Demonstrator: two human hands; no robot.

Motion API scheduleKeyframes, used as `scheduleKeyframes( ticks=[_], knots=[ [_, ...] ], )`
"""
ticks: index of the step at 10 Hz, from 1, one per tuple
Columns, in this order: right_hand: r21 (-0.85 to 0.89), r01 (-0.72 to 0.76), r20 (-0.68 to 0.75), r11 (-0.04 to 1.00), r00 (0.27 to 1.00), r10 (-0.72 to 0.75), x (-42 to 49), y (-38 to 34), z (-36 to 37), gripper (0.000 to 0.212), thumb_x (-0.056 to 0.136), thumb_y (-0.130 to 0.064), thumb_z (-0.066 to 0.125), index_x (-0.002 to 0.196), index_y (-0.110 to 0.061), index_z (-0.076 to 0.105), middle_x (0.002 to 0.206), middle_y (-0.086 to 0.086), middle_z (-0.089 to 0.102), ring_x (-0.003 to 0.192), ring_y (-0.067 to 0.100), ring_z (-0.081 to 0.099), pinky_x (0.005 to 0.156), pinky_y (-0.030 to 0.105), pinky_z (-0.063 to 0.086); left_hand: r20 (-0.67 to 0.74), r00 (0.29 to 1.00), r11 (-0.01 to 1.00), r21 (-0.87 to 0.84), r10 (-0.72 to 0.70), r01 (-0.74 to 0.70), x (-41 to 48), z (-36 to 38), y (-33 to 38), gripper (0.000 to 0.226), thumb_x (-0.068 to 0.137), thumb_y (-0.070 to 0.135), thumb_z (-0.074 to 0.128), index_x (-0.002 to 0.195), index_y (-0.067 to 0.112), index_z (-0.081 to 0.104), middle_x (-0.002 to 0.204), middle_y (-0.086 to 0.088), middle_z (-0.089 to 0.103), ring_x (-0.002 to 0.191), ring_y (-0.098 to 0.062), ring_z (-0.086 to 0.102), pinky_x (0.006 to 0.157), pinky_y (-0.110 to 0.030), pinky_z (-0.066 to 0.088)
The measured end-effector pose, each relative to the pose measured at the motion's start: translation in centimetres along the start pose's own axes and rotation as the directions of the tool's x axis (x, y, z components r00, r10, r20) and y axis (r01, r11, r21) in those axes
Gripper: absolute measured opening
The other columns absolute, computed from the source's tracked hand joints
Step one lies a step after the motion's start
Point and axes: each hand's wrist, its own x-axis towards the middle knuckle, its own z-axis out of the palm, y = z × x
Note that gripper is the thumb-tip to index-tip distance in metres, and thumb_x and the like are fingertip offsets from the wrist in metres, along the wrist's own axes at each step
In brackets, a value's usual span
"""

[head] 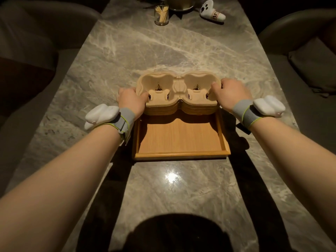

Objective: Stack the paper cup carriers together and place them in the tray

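**A:** How far along does this look to you?

**B:** The stacking seems done. The paper cup carriers (pixel 179 93) sit nested in one pile; the layered edges show along the near side. What is left is the placing: the stack is at the far end of the wooden tray (pixel 180 153), and most of the tray floor in front of it is bare.

**A:** Is the stack already down in the tray?

**B:** I can't tell. Its near edge overlaps the far rim and casts a shadow on the tray floor, so it may be resting on the rim or held just above it (the far side of the stack hides what is beneath).

**A:** And the hands?

**B:** Both have hold of it, one at each end. The left hand (pixel 131 100) is curled around the left end, fingers closed on the stack's side and thumb near the top rim. The right hand (pixel 231 94) mirrors it on the right end, fingers bent over the edge. Neither is spread open; both are closed about as far as the stack's thickness allows.

**A:** So what remains?

**B:** In my judgement, bringing the pile nearer, setting it flat inside the rim and letting go. The marble desk (pixel 163 51) around the tray offers no obstacle close by.
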Motion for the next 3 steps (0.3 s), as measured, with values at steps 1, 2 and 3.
scheduleKeyframes(
  ticks=[1,2,3],
  knots=[
    [-0.017,-0.013,0.013,1.000,1.000,0.013,-0.3,-0.1,0.0,0.052,0.094,-0.043,0.024,0.099,-0.001,0.055,0.106,0.027,0.061,0.094,0.041,0.056,0.073,0.039,0.038,-0.023,0.999,0.996,0.084,0.043,-0.041,-0.6,-0.2,0.3,0.041,0.093,0.030,0.045,0.114,-0.002,0.059,0.125,-0.031,0.053,0.123,-0.043,0.045,0.105,-0.046,0.037],
    [-0.023,-0.008,-0.024,1.000,1.000,0.008,-0.7,-0.1,-0.7,0.055,0.095,-0.044,0.023,0.104,-0.001,0.055,0.106,0.026,0.062,0.095,0.042,0.057,0.073,0.039,0.039,-0.039,0.999,0.988,0.154,0.033,-0.026,-1.6,-0.9,0.9,0.047,0.096,0.033,0.038,0.132,0.004,0.047,0.138,-0.026,0.041,0.130,-0.041,0.035,0.109,-0.042,0.029],
    [-0.077,0.007,-0.063,0.997,0.998,-0.012,-2.8,-0.8,-3.3,0.050,0.096,-0.041,0.024,0.102,-0.003,0.055,0.100,0.023,0.064,0.085,0.038,0.057,0.067,0.038,0.039,-0.014,0.996,0.978,0.191,0.090,-0.086,-3.2,-3.2,2.1,0.048,0.096,0.033,0.037,0.137,0.009,0.041,0.141,-0.020,0.041,0.132,-0.038,0.032,0.109,-0.041,0.026]
  ],
)
